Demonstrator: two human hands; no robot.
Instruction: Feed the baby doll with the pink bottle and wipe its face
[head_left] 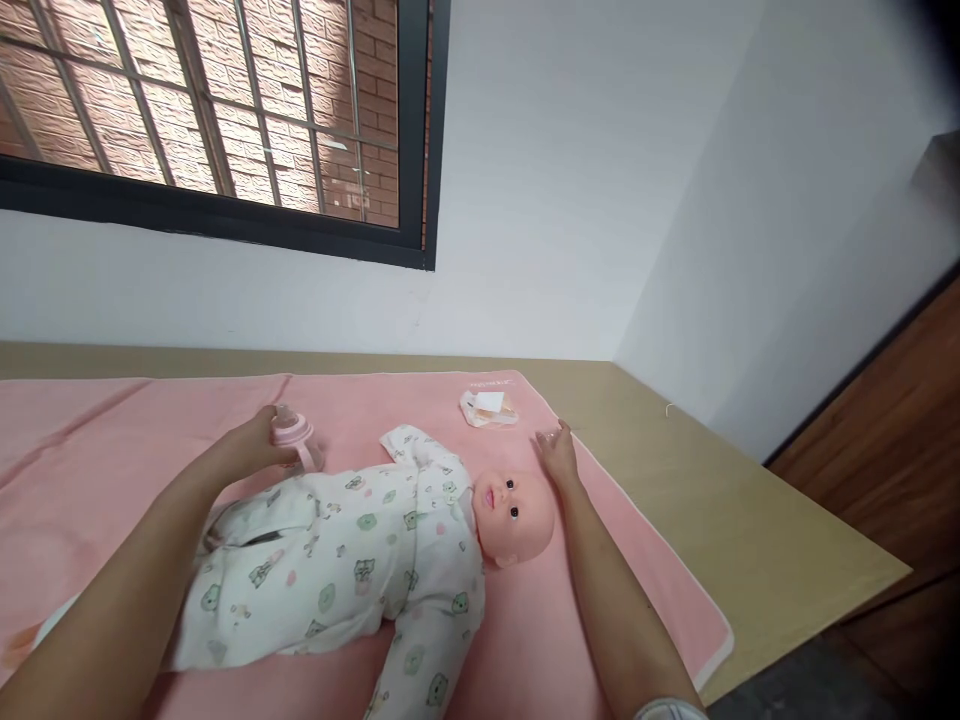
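Observation:
A baby doll (517, 515) lies on its back, its bald head toward the right, dressed in a white romper (352, 555) with green and brown bear prints. Beyond its middle, my left hand (270, 440) is closed around a baby bottle (296, 435) with a clear top and a pale pink collar and handle. My right hand (559, 457) is just past the doll's head, its fingers curled round something small and clear that I cannot make out. To its left lies a small clear plastic packet (489, 408) with a white label.
A pink blanket (637, 590) with a pale border lies under everything, on a light wood surface (720, 510). Behind are a white wall (525, 200) and a dark-framed window (412, 130) with bars. Brown wood panels (885, 430) stand at the right.

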